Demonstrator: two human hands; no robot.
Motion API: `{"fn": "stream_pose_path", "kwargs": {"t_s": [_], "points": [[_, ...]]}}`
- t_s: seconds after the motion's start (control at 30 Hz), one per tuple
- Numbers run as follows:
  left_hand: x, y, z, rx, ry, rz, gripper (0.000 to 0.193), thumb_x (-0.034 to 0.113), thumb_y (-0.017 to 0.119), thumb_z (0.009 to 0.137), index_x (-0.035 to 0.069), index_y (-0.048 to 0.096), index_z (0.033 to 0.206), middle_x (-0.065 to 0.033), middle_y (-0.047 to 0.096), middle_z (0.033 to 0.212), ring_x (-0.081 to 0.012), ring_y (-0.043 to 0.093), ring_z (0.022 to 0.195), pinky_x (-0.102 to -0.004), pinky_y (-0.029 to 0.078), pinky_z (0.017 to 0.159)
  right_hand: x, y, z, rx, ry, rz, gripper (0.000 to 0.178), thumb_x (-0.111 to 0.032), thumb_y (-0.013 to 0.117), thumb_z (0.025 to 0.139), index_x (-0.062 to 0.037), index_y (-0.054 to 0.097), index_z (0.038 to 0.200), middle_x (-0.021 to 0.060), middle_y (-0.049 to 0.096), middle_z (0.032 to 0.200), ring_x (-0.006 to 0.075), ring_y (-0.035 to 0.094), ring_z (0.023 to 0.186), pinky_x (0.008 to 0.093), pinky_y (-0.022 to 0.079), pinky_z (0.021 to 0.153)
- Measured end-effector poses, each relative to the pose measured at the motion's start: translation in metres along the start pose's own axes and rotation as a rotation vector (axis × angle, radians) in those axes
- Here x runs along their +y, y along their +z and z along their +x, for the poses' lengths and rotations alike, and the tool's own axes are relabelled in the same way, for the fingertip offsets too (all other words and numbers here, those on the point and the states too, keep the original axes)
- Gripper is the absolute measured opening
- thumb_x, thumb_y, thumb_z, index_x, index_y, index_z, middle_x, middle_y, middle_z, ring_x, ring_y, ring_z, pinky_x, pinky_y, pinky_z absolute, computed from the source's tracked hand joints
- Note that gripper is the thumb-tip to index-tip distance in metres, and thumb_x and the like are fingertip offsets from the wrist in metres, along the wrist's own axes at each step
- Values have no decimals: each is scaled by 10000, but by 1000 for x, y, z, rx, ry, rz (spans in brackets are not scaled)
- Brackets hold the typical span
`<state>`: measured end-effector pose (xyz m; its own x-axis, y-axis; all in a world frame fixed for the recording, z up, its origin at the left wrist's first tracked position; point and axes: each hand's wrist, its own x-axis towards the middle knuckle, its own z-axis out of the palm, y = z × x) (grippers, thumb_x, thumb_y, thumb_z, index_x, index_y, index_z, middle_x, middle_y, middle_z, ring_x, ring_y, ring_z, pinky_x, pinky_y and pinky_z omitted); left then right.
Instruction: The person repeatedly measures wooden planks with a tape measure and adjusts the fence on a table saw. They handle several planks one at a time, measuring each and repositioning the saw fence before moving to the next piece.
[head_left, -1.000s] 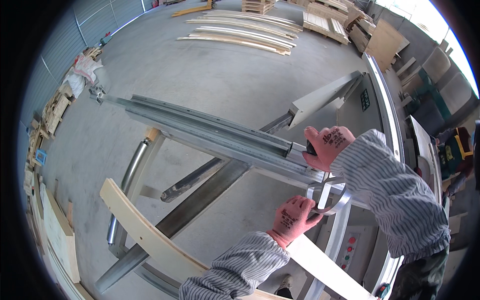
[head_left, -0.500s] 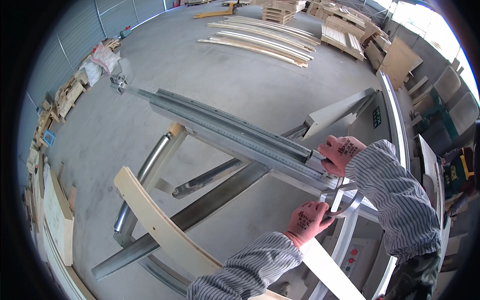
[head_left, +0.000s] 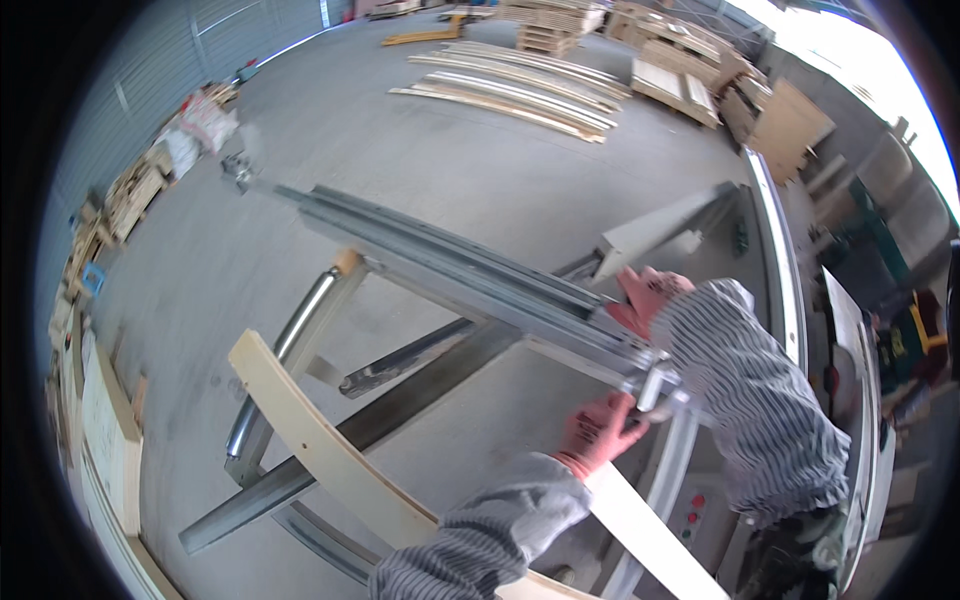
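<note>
In a pink glove, my right hand (head_left: 652, 298) is at the near end of a long grey metal rail (head_left: 450, 252) marked with a scale. Its fingers are apart, and I cannot tell whether they touch the rail. Just below, a shiny metal bracket (head_left: 655, 385) is smeared by motion. My left hand (head_left: 598, 432), also gloved in pink, has thumb and forefinger at the lower edge of that bracket, around a curved metal piece (head_left: 656, 413). A white board (head_left: 655, 535) runs from beneath the left hand toward the lower edge.
A curved wooden strip (head_left: 325, 440) lies across dark metal beams (head_left: 400, 415) at left. Beside it is a shiny roller (head_left: 305, 320). Red buttons (head_left: 695, 510) are on a panel below my hands. Long planks (head_left: 510, 90) lie on the floor beyond, near stacked pallets (head_left: 545, 38).
My right hand has shifted left toward the rail's end, and its fingers have spread from a closed grip. My left hand stays beside the bracket. The whole view has moved slightly.
</note>
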<state>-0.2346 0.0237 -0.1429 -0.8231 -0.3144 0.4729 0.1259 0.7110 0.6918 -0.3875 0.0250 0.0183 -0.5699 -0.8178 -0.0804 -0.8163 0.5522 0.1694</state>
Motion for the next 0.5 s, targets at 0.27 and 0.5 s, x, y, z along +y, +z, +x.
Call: {"fn": "stream_pose_path", "kwargs": {"t_s": [0.27,0.5], "points": [[-1,-7,-22,-77,-150,108,390,293,772,812,68,576,1062,-137,677,1025,-342,657,942,-430,518,792,86,63,-248,562,67,416,486,-137,700,847,-49,542,1299,226,609,1189,406,594,1098,452,488,935],[44,-47,-109,-93,-80,99,451,160,766,816,48,545,1194,-164,598,1196,-358,561,1134,-426,465,949,22,174,-530,-91,353,433,917,-529,829,623,-94,501,1360,197,504,1326,391,458,1248,517,335,1081]]}}
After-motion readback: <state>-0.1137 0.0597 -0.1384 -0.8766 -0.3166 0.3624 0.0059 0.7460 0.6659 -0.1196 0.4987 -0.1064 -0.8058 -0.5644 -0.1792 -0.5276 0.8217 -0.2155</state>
